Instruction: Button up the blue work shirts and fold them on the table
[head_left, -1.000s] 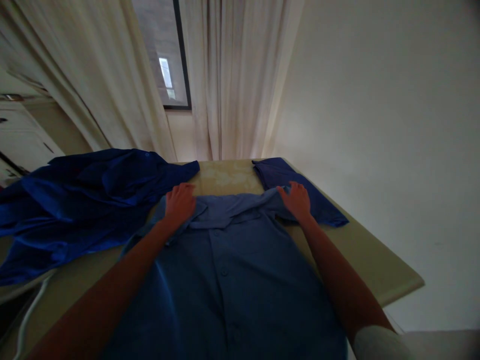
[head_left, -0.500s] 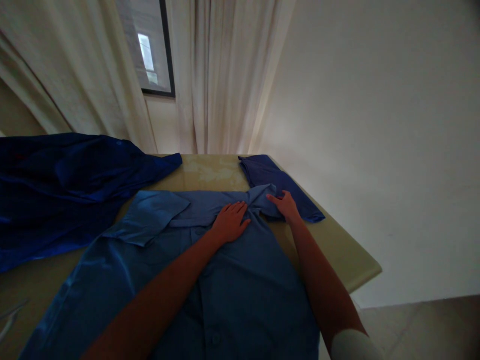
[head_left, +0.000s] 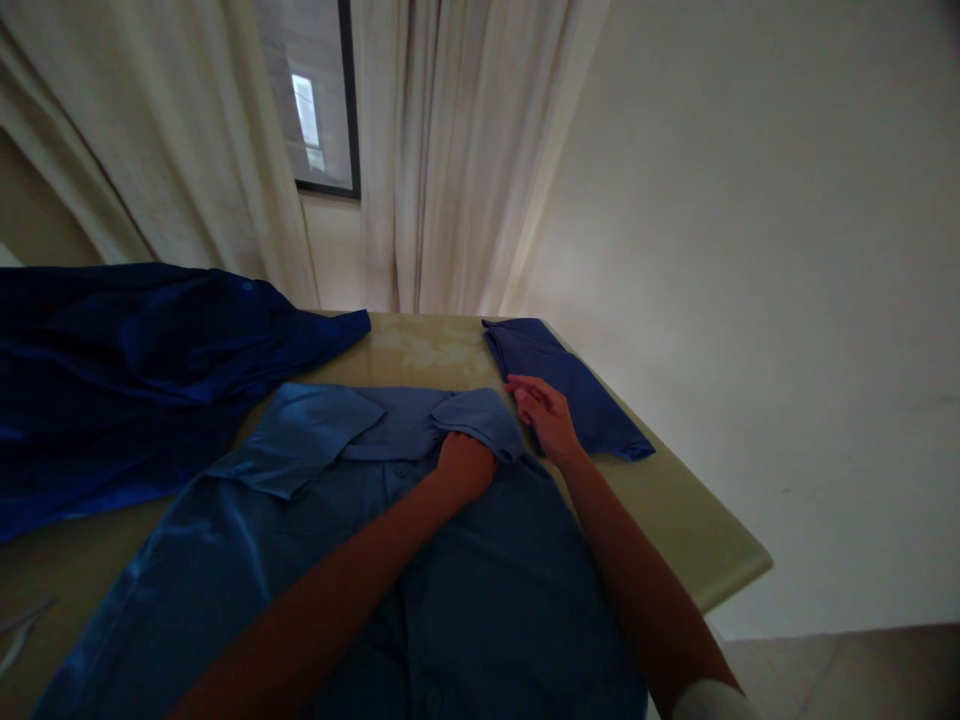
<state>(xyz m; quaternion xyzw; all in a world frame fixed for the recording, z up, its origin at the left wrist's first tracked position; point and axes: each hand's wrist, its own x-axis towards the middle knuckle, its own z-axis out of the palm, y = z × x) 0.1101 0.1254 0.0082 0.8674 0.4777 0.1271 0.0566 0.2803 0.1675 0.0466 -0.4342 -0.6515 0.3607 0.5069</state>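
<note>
A light blue button shirt (head_left: 465, 580) lies face up on a pale yellow-green table (head_left: 675, 510), collar away from me. Its right short sleeve (head_left: 480, 418) is folded inward over my left hand (head_left: 461, 465), whose fingers are hidden under the fabric. My right hand (head_left: 544, 415) rests just right of that fold with its fingers stretched out, touching the sleeve's edge and holding nothing. The shirt's other sleeve (head_left: 300, 440) lies folded in on the left.
A crumpled dark blue garment (head_left: 135, 370) covers the table's left side. A folded dark blue cloth (head_left: 577, 395) lies at the far right corner. Behind the table hang cream curtains (head_left: 450, 150) beside a window (head_left: 311, 100). A bare wall stands to the right.
My left hand crossed from the shirt's left shoulder to the right one. The right sleeve has been flipped inward over it, and my right hand has let the sleeve go.
</note>
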